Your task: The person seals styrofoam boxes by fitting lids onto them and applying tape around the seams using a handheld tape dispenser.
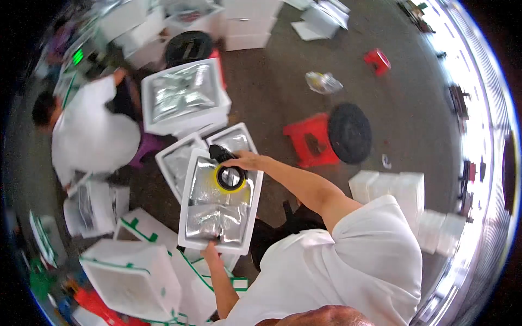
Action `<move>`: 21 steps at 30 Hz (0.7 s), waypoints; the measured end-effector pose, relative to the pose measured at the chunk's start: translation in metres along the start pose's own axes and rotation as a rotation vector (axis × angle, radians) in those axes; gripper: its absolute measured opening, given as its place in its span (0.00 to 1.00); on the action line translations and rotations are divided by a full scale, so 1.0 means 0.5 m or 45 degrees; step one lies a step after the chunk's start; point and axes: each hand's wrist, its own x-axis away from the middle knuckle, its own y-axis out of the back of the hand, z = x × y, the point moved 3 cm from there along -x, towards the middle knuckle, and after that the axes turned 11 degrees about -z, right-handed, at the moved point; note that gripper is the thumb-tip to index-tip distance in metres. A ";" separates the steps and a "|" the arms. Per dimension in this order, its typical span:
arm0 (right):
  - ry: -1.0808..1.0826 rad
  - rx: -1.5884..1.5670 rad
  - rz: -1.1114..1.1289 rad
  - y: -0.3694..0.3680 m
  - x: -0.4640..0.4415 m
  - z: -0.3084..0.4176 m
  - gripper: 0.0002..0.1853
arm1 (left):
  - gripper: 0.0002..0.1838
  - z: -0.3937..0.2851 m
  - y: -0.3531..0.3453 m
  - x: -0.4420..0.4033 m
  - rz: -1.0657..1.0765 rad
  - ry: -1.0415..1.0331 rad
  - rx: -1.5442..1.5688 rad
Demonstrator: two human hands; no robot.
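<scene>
A white foam box (184, 217) with silver foil packs inside stands in front of me. At its upper right, my right hand (243, 161) is closed on a black tape dispenser, whose yellow-edged tape roll (231, 178) lies over the foil. My left hand (210, 250) is at the box's near edge, mostly hidden; its fingers cannot be made out. Other foam boxes with foil packs (176, 160) sit just beyond, partly covered by this one.
A person in a white shirt (98, 127) crouches at the left. A foil-filled box (147, 103) stands beyond. Empty foam boxes (168, 277) lie at lower left. A red stool (304, 133) and a black round disc (349, 133) are on the right.
</scene>
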 end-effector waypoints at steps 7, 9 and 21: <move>-0.165 -0.774 -0.605 0.264 0.356 -0.332 0.41 | 0.29 -0.059 -0.197 0.258 0.570 -0.421 -0.444; -0.284 -0.798 -0.752 0.388 0.494 -0.372 0.42 | 0.27 -0.048 -0.311 0.350 0.700 -0.583 -0.608; 0.079 -0.995 -1.166 1.087 0.743 -0.851 0.24 | 0.29 0.215 -1.087 0.848 1.057 -0.734 -0.812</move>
